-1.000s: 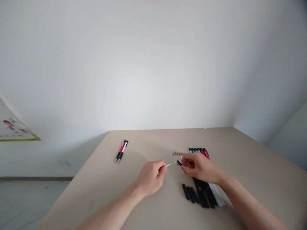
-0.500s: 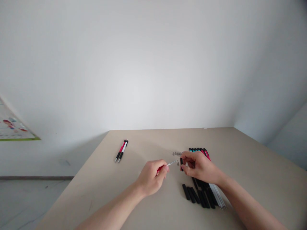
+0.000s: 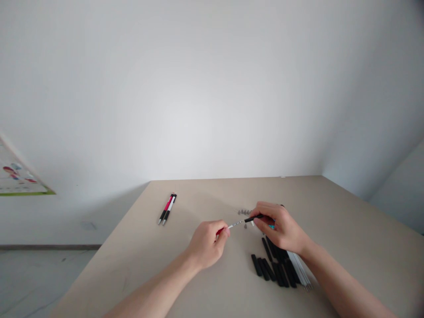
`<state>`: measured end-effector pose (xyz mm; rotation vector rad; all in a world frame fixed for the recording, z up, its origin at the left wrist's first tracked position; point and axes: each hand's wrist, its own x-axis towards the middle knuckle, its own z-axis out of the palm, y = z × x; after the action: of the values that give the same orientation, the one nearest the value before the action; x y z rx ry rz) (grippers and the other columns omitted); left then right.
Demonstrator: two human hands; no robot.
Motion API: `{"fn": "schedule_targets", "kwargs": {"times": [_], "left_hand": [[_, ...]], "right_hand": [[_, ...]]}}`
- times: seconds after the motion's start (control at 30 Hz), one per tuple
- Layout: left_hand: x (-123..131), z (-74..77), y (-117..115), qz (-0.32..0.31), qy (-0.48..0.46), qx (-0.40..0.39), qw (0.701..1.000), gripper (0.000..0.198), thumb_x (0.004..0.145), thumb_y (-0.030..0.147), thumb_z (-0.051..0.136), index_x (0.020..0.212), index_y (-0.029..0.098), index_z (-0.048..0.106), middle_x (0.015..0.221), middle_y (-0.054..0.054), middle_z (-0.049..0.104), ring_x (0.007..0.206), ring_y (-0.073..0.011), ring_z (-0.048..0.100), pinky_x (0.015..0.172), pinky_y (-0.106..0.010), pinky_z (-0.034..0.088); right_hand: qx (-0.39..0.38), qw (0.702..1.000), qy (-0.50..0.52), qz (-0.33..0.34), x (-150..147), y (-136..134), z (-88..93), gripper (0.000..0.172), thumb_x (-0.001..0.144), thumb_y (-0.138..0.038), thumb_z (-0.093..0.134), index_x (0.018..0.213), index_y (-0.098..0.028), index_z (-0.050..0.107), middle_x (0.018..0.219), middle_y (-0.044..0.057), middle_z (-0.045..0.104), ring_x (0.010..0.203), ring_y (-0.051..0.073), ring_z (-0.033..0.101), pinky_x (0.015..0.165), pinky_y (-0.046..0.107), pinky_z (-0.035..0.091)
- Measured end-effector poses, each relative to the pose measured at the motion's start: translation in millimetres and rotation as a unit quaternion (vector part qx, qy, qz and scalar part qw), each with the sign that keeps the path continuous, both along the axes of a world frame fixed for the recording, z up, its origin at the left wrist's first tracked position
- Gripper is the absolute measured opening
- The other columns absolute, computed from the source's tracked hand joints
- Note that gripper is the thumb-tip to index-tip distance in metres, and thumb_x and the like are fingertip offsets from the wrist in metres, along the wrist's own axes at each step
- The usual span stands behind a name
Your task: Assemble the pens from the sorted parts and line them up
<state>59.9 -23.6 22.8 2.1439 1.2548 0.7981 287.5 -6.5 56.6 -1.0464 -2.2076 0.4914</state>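
Observation:
In the head view my left hand is closed round a red pen barrel. A thin whitish refill tip sticks out of it to the right. My right hand pinches a short black pen grip, whose near end points at the refill tip. Tip and grip are very close; I cannot tell whether they touch. Just behind the grip, several small grey cone tips stand in a row, with one more cone nearer me.
Several loose black grips and a bundle of white refills lie near my right forearm. Other pen parts are partly hidden under my right hand. Two whole pens lie at the left of the beige table, which meets the wall behind.
The black grip in my right hand has turned from upright to nearly level, its end now facing the refill tip. My left hand has shifted slightly left.

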Motion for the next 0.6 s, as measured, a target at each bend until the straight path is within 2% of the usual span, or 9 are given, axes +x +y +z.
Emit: {"fn": "schedule_targets", "kwargs": {"times": [0.37, 0.5, 0.6], "left_hand": [[0.2, 0.9, -0.7, -0.010, 0.044, 0.016, 0.999, 0.027, 0.090, 0.027, 0.042, 0.072, 0.017, 0.061, 0.059, 0.001, 0.057, 0.052, -0.0110, 0.046, 0.050, -0.021, 0.030], [2.1, 2.4, -2.0, -0.030, 0.038, -0.003, 0.999, 0.028, 0.090, 0.024, 0.042, 0.072, 0.017, 0.063, 0.065, -0.001, 0.064, 0.056, -0.0119, 0.053, 0.056, -0.021, 0.036], [4.2, 1.6, -2.4, -0.047, 0.021, -0.020, 0.998, 0.023, 0.089, 0.022, 0.044, 0.082, 0.018, 0.066, 0.072, -0.002, 0.069, 0.065, -0.0138, 0.059, 0.063, -0.021, 0.040]], "right_hand": [[0.000, 0.999, -0.037, 0.010, -1.0, 0.0, -5.5, 0.018, 0.084, -0.021, 0.048, 0.084, -0.015, 0.066, 0.070, 0.004, 0.056, 0.060, 0.013, 0.049, 0.054, 0.024, 0.035], [-0.004, 0.998, -0.055, 0.036, -6.4, -1.6, -8.7, 0.020, 0.085, -0.019, 0.048, 0.087, -0.017, 0.067, 0.071, 0.004, 0.060, 0.061, 0.014, 0.051, 0.056, 0.024, 0.035], [-0.014, 0.996, -0.063, 0.057, -13.9, -3.6, -13.2, 0.021, 0.084, -0.016, 0.048, 0.090, -0.019, 0.068, 0.072, 0.004, 0.064, 0.061, 0.014, 0.053, 0.056, 0.024, 0.035]]}}
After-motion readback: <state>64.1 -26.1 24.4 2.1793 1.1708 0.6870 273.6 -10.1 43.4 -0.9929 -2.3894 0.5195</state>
